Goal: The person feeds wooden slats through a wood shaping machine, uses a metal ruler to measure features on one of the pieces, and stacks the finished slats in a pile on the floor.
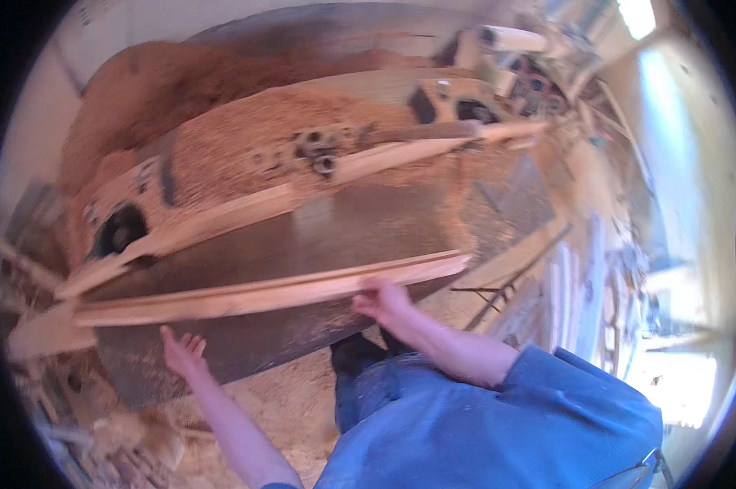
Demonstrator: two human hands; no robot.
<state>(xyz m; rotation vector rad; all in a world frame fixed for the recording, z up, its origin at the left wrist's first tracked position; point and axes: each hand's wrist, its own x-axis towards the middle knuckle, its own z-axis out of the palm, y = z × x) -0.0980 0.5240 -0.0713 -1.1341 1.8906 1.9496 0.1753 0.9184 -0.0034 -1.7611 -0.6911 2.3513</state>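
A long, pale wooden board (221, 302) with a groove or step along its length lies across the dark flat machine table (368, 218). My right hand (384, 303) is at the board's near edge, right of its middle, with its fingers curled against the wood. Just short of the same edge, toward the board's left end, my left hand (184, 352) is open with its fingers apart. It appears to hold nothing. The picture is somewhat smeared by motion, so fine finger contact is hard to see.
Behind the board runs a wooden fence (221, 216), with machine parts (323, 151) beyond it. Heaped reddish sawdust (140, 81) covers the far side. Several boards and strips (575, 285) stand at the right. Scrap wood (131, 440) lies at the lower left.
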